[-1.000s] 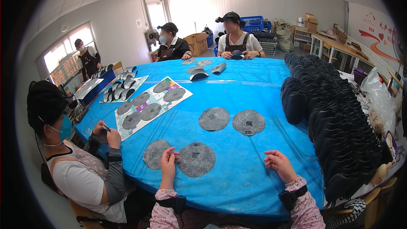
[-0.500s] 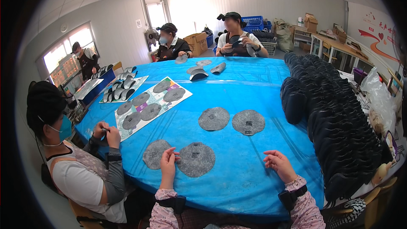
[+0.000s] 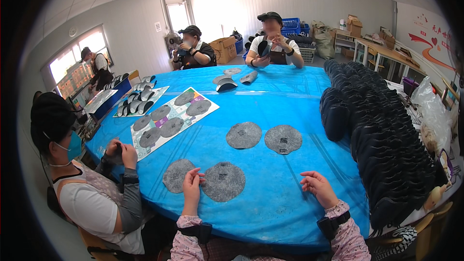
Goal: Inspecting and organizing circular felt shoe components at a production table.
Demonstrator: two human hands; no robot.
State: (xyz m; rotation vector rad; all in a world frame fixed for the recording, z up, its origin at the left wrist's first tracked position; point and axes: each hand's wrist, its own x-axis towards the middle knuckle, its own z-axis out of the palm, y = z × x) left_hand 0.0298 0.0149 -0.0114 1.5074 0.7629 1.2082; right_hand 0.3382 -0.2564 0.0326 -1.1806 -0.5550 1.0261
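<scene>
My left hand (image 3: 193,182) rests between two grey speckled felt-like discs, its fingertips close to the edges of both. It holds nothing, its fingers loosely bent. The left disc (image 3: 175,176) is partly hidden behind this hand. The larger disc (image 3: 224,182) lies flat to its right, with a small dark mark near its top. Off to the right, over the blue sheet, my right hand (image 3: 319,187) is open with nothing in it, its fingers pointing left. Farther away, two more grey discs lie side by side, a left one (image 3: 243,136) and a right one (image 3: 283,139).
A blue sheet (image 3: 270,212) covers the table. Along the right edge stand long rows of dark curved pads (image 3: 386,150). At left, a person (image 3: 92,183) works beside a printed board (image 3: 181,137) bearing several discs. Curved pieces (image 3: 226,85) lie near two people across the table.
My hands and the nearby discs stay put. Across the table, one person raises both hands toward the head and the other turns a dark curved piece. The person at left handles a darker piece.
</scene>
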